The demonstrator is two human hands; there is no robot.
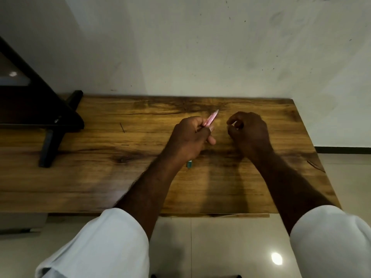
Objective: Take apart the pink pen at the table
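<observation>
The left hand is closed around a pink pen. The fingers are curled over the lower part of the pen, and the thumb lies stretched out on the side toward the other hand. The pen comes out from the top of the fist and is tilted, with its pale tip pointing away from the person and a little toward the right hand. The tip is in the air above the wooden table; it does not touch the wood.

The right hand is just beside the left one, with a narrow gap between them. Its fingers are curled inward and the fingertips come close to the thumb, as for a pinch. I cannot tell if something very small is between them, because this part is dark and blurred. The pen tip is near this hand but apart from it.

A small green object lies on the table under the left wrist, on the side nearer to the person, partly hidden by the arm. Far to the left of the left hand stands a dark stand. Both forearms come out of white rolled sleeves.
</observation>
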